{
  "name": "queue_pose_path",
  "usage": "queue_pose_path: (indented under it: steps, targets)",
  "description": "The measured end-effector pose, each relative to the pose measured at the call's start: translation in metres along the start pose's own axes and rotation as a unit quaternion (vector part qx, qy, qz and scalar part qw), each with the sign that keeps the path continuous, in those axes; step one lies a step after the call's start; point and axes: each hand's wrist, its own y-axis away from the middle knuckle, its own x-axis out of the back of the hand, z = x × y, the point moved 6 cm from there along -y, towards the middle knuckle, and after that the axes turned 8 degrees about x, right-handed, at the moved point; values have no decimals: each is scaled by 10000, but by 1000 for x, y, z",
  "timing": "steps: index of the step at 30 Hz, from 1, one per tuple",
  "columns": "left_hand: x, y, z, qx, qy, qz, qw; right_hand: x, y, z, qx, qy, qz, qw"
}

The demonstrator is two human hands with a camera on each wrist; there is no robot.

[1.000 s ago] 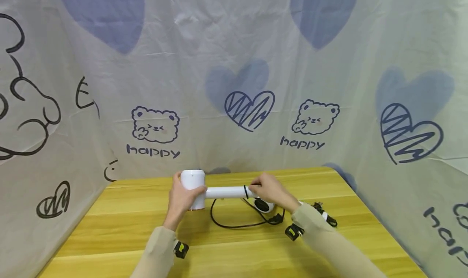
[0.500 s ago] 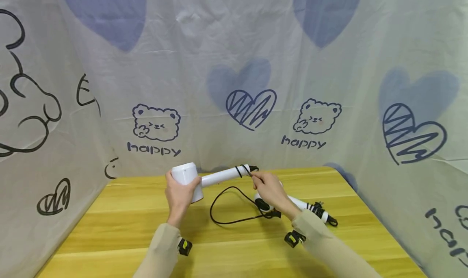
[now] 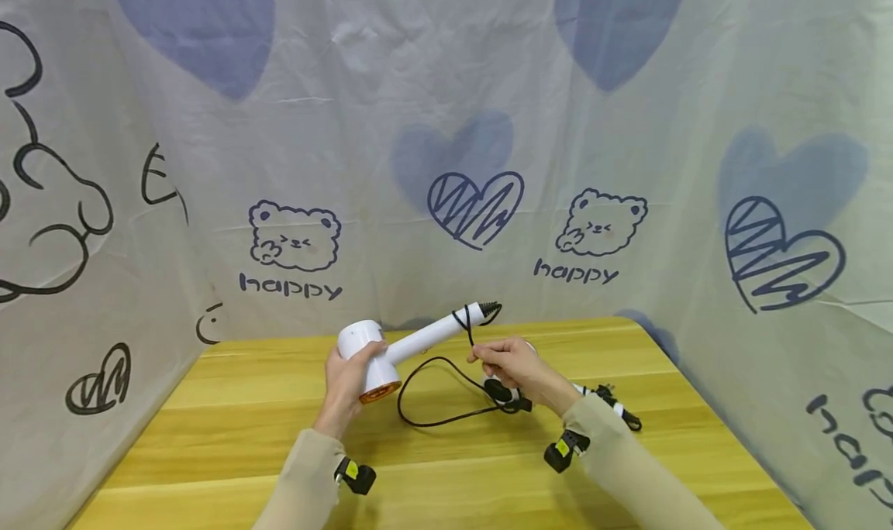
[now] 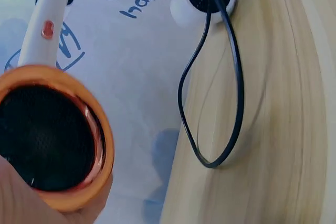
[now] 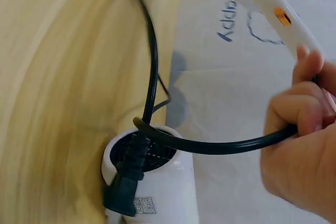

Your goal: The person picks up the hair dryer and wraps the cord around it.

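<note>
My left hand grips a white hair dryer round its head, off the table. Its handle slants up to the right, and the orange-rimmed end of the head faces down. Black cord wraps the handle near its tip. Just below that tip, my right hand pinches the cord with curled fingers. A free length of it loops down to the black plug, which overlaps a second white hair dryer. My right hand partly hides this dryer in the head view.
The second dryer lies on the wood-grain table, its own cord bundle wound on the handle at the right. Behind the table's far edge hangs a pale cloth with hearts and bears; cloth also borders both sides.
The held dryer's handle has swung from level to slanting upward, its orange-rimmed end now showing. My right hand has come off the handle's tip and moved lower, drawing the cord away.
</note>
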Motion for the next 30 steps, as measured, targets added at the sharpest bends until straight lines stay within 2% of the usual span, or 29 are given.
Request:
queue_pose_path:
  steps: [3,6,8,12,14,16,20,22,27,30]
  targets:
    - [-1,-2,-4,216,8,-316,9993,5,-2,3,-203,-53,-312,9993]
    - [1,-4,-6,376,-184,-588,9974,12,-4,2,-104,336,-616,9975]
    - [1,-4,-7,490,-317,-860,9946,18,-5,-1,43,816,-682,9943]
    - [2,-1,-5,636,-556,-1414,9863,30,-7,-8,191,1845,-288,9822]
    - [2,-1,-3,626,-719,-1598,9825,35,-7,-10,213,2252,-44,9741]
    - [3,0,-1,573,-952,-1709,9790,37,-7,-13,338,2561,12,9661]
    - [3,1,2,397,-1418,-1762,9733,38,-7,-21,556,3154,-175,9472]
    - [3,2,5,208,-1652,-1698,9713,36,-8,-26,614,3304,-286,9414]
    - [1,4,18,-449,-2039,-1416,9677,31,-7,-40,585,3258,-305,9432]
    - [3,6,24,-799,-2180,-1124,9662,26,-6,-49,665,3282,-209,9420]
